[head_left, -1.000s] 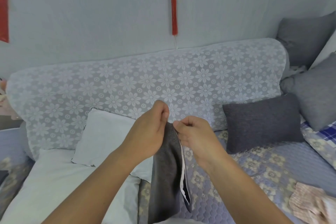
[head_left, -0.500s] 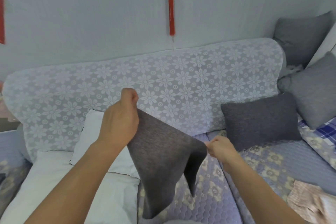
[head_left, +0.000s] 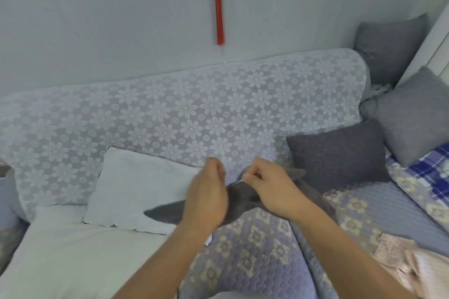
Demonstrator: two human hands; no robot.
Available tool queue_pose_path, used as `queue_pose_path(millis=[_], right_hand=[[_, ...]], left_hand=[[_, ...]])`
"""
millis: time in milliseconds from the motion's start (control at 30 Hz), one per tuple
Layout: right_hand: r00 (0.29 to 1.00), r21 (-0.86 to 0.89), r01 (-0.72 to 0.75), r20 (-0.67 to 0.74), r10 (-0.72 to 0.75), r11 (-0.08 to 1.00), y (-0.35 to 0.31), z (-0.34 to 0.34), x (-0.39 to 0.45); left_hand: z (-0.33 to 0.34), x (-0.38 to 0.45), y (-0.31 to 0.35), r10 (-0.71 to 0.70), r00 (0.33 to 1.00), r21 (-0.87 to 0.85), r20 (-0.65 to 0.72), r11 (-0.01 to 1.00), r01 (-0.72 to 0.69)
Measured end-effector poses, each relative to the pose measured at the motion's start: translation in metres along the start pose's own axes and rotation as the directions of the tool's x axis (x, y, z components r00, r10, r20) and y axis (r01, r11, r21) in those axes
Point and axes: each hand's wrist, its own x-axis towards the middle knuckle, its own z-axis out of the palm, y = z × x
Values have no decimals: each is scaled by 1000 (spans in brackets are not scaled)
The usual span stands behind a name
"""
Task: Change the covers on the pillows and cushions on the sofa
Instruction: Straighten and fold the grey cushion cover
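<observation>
Grey cover (head_left: 239, 198), empty and limp, hangs bunched between the two hands above the quilted sofa seat (head_left: 255, 250). My guess is that the opening is being sought so the bare white pillow (head_left: 136, 187) can go in. The main risk lies at the right hand (head_left: 272, 189): its fingertips (head_left: 250, 177) pinch only a thin pale edge of the fabric (a seam or zip tape, too blurred to say which), and a tug from the other side could pull that edge free and drop the cover in a heap. A second risk is pinching both layers at once, so the mouth never parts. The cloth is also twisted between the grips, which could leave it wrong way round on the pillow.

As for pose, the left hand (head_left: 206, 196) is curled with thumb uppermost and knuckles toward the camera; the cloth passes behind it and a pointed corner juts out past its far side, but whether its fingers actually grip the fabric cannot be told. Both forearms rise from below and converge, wrists close together. Just beyond the left fingers lies the white pillow against the lace-draped backrest (head_left: 182, 114); beyond the right fingers sits a dark grey cushion (head_left: 340, 153), already covered.
</observation>
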Motion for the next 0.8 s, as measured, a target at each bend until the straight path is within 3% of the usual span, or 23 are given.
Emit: queue_pose_path(millis=[133,233,400,533,633,733,800], right_hand=[[998,-122,-1,-55,-5,993,-28,8,1],[993,-211,-108,-58,98,972,-15,7,3],[921,-225,-389,-94,378,893,38,-3,-6],[862,-86,-501,-139,488,861,78,-17,-13],[871,36,-471,-139,471,882,86,-23,-15],[946,169,-247,-169,275,954,83,-36,-20],[959,198,-104,-240,151,975,69,-41,-25]], left_hand=[[36,-14,9,-107,991,-278,-84,957,80],[32,-6,3,-2,987,-192,-159,981,-29],[14,6,-14,140,984,61,-112,989,-134],[2,4,-21,182,981,137,-64,975,-172],[2,0,-20,189,982,193,17,963,-189],[-7,6,-30,166,983,162,75,971,-176],[-16,8,-42,159,973,90,167,980,-176]])
